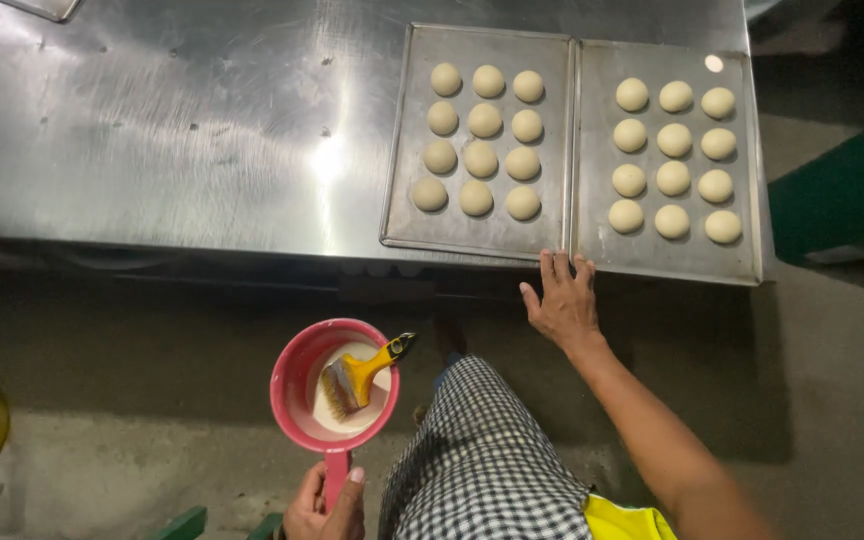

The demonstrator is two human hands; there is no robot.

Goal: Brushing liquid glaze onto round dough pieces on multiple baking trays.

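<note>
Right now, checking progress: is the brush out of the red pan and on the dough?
No, the yellow-handled brush rests inside the red pan, held by the left hand.

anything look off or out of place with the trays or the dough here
Mostly tidy: both trays sit side by side with dough balls in neat rows. Only the right tray overhangs the table's corner slightly, where the right hand touches its front edge.

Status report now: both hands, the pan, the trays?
Left hand grips red pan handle; brush lies in pale liquid. Right hand at near edge of trays. Dough balls in rows.
</note>
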